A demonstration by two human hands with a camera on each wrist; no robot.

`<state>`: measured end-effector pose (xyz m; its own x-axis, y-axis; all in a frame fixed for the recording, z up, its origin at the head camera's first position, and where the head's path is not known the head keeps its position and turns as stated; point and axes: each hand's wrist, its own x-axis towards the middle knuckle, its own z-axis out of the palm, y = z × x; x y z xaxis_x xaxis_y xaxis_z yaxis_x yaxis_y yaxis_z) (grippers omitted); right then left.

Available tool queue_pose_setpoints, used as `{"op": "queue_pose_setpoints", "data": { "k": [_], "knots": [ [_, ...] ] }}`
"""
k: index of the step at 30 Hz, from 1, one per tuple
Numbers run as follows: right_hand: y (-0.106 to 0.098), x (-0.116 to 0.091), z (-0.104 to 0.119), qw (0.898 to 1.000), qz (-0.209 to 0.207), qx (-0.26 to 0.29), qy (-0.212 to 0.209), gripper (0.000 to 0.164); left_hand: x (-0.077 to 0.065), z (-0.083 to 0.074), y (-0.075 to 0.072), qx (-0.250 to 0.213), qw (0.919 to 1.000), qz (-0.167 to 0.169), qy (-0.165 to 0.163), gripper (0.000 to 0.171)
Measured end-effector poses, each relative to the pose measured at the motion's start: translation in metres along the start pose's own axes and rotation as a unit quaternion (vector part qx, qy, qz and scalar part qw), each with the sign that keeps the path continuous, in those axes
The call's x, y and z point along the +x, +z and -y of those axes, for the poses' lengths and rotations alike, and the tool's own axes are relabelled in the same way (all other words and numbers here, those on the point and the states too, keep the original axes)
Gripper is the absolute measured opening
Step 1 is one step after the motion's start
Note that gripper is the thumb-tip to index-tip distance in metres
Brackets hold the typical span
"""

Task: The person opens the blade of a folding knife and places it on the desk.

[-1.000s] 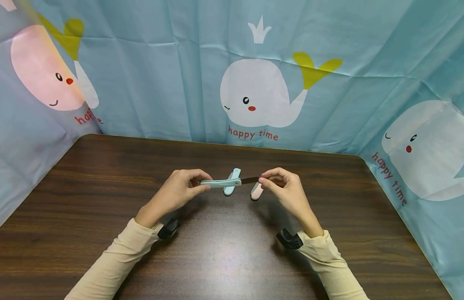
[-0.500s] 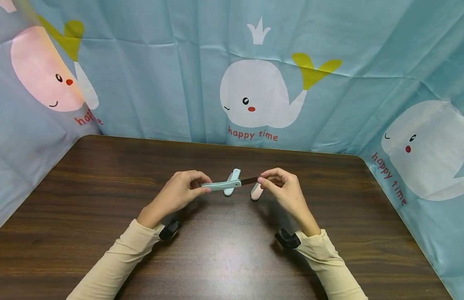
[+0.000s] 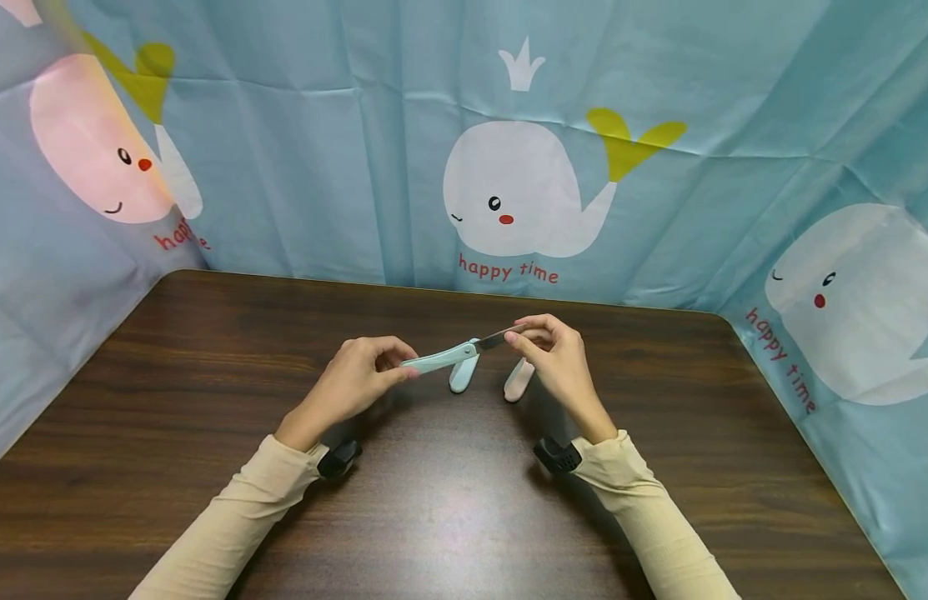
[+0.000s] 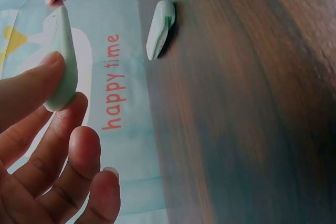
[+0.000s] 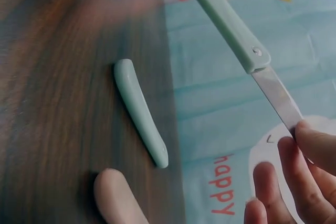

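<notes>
A folding knife [image 3: 443,358] with a mint green handle is held above the table between both hands, its blade [image 5: 277,98] out of the handle. My left hand [image 3: 358,375] pinches the handle's end between thumb and fingers. My right hand [image 3: 555,358] pinches the blade near its tip, which the fingertips hide. On the table beneath lies a second mint green folding knife [image 5: 140,111], folded, partly covered by the held one in the head view. To its right is a folded pink knife [image 3: 519,382], close under my right hand.
The dark wood-grain table [image 3: 298,533] reaches back to a blue curtain [image 3: 298,167] printed with whales, which also runs along both sides. A black wrist strap device [image 3: 339,458] sits on the left wrist, another [image 3: 558,455] on the right.
My right hand has moved up and slightly left with the blade. The held knife now tilts upward to the right, and its blade shows bright instead of dark. My left hand has barely moved.
</notes>
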<state>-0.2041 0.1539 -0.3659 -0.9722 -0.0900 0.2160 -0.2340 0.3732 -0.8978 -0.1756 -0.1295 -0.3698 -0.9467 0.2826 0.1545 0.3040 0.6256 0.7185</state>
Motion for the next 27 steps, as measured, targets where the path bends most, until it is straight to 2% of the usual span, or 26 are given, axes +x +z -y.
{"op": "queue_pose_setpoints", "data": {
  "k": [5, 15, 27],
  "knots": [
    [0.007, 0.012, -0.001, 1.000, -0.020, -0.020, 0.002, 0.032, 0.003, 0.003, -0.001, 0.006, 0.9998, -0.012, -0.011, 0.017],
    [0.022, 0.032, -0.006, 0.999, -0.007, -0.042, 0.006, 0.027, 0.009, 0.013, -0.003, 0.021, 0.9987, -0.021, -0.041, 0.017],
    [0.042, 0.049, -0.008, 0.999, -0.005, -0.008, 0.041, 0.031, 0.013, 0.022, -0.007, 0.022, 0.9969, -0.023, -0.072, 0.018]
  ]
}}
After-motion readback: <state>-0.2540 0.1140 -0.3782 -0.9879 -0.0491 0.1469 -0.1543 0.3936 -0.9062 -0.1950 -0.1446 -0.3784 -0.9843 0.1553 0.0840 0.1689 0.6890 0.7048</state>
